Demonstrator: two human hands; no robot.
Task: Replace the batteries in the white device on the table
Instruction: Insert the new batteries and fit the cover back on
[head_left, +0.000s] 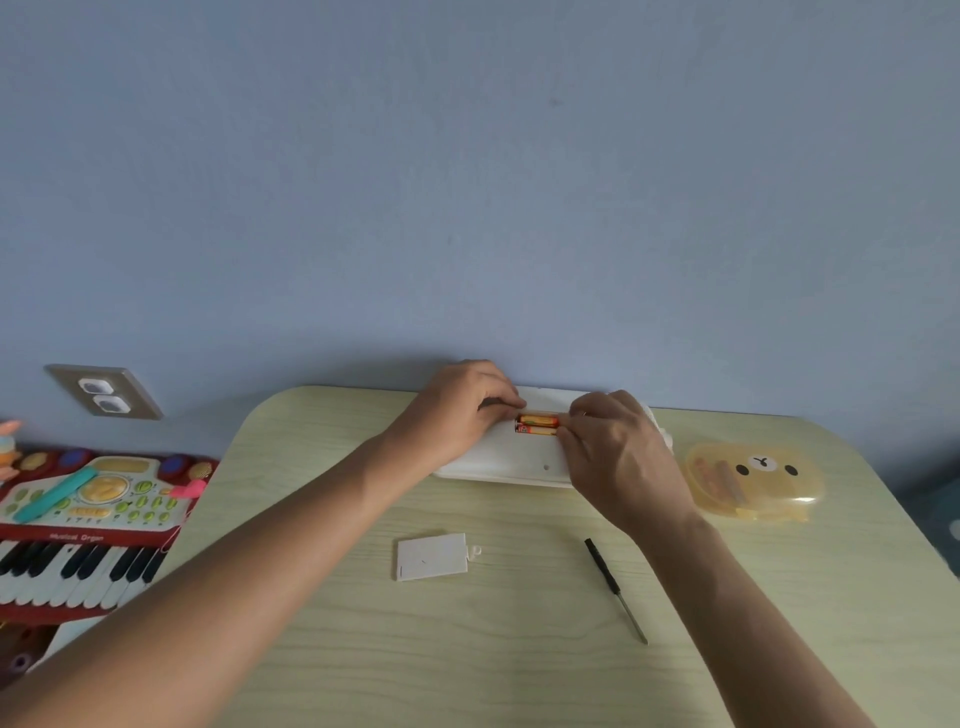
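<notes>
The white device (511, 460) lies face down at the far edge of the table, against the wall. Its battery bay is uncovered and holds two orange-yellow batteries (537, 424) side by side. My left hand (462, 410) rests on the device with its fingertips at the left end of the batteries. My right hand (618, 457) presses its fingertips on the right end of the batteries. The white battery cover (431, 557) lies loose on the table, nearer to me. A black-handled screwdriver (614, 587) lies to its right.
A yellow bear-faced plastic box (756, 480) with more batteries inside sits at the right of the light wooden table (467, 649). A red toy keyboard (88, 525) stands off the table's left side. A wall socket (104, 392) is at the left.
</notes>
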